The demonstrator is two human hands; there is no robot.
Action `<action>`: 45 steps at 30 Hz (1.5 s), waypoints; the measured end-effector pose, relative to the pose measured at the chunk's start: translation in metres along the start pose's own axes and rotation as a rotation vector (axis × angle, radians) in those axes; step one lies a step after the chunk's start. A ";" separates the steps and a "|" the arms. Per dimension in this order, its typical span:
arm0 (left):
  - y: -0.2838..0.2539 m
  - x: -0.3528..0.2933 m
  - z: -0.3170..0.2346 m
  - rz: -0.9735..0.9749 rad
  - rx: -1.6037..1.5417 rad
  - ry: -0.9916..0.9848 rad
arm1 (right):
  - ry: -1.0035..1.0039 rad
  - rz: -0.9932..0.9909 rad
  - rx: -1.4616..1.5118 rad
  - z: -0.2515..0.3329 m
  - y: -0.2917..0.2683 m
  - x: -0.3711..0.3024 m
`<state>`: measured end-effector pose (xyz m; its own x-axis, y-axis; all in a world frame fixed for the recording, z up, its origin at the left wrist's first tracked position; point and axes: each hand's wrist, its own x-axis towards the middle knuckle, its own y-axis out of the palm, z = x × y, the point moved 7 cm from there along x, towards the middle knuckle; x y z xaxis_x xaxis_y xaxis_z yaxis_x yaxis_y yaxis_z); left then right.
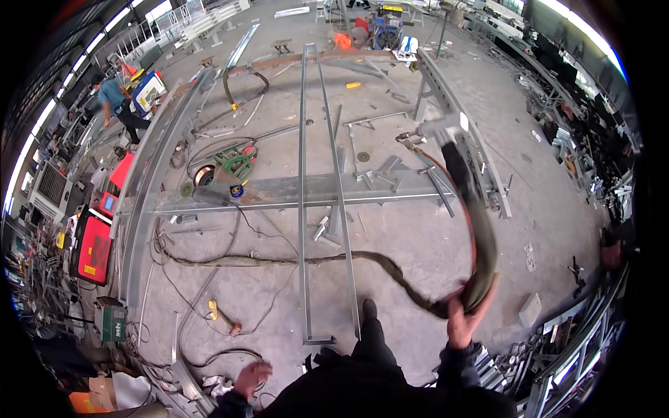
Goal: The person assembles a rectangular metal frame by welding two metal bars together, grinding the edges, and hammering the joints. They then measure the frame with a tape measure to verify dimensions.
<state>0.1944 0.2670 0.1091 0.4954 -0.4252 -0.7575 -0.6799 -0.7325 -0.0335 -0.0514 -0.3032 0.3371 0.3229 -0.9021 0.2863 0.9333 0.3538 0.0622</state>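
My right hand (470,317) is wrapped around a thick olive-sheathed welding cable (488,258) at the right. From my hand the cable rises in a blurred arc to a black sleeve (454,164) and a pale end piece (446,127). A thin red line runs alongside it. On the other side, the sheathed cable trails left across the floor and under the narrow metal frame (304,209). My left hand (252,378) hangs low with its fingers apart, holding nothing, above coiled leads near the floor.
A wide steel beam (272,189) crosses ahead, bearing a wire spool (203,175), a green clamp-like tool (237,161) and a tape measure (238,189). A hammer (230,324) lies at left. Red machine (93,247) stands left; a person (120,104) is farther back. Metal offcuts (502,366) lie right.
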 end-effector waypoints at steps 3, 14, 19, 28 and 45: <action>0.039 0.029 -0.125 0.197 0.109 0.247 | 0.533 0.535 0.397 0.014 0.020 -0.051; 0.171 0.060 -0.278 0.546 0.570 0.598 | 0.685 0.050 0.391 -0.097 -0.051 -0.067; 0.099 0.092 -0.194 0.435 0.549 0.541 | 0.495 0.090 0.219 -0.011 -0.074 -0.164; 0.143 0.091 -0.205 0.725 1.043 0.933 | 0.385 -0.344 0.318 -0.024 -0.030 -0.269; 0.321 0.165 -0.152 1.000 1.901 1.429 | 0.616 -0.590 0.147 -0.027 0.123 -0.476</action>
<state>0.1404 -0.1191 0.0722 -0.7009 -0.6462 -0.3019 0.0349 0.3917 -0.9194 -0.0863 0.1632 0.1823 -0.1408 -0.9063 -0.3985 0.9590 -0.2248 0.1724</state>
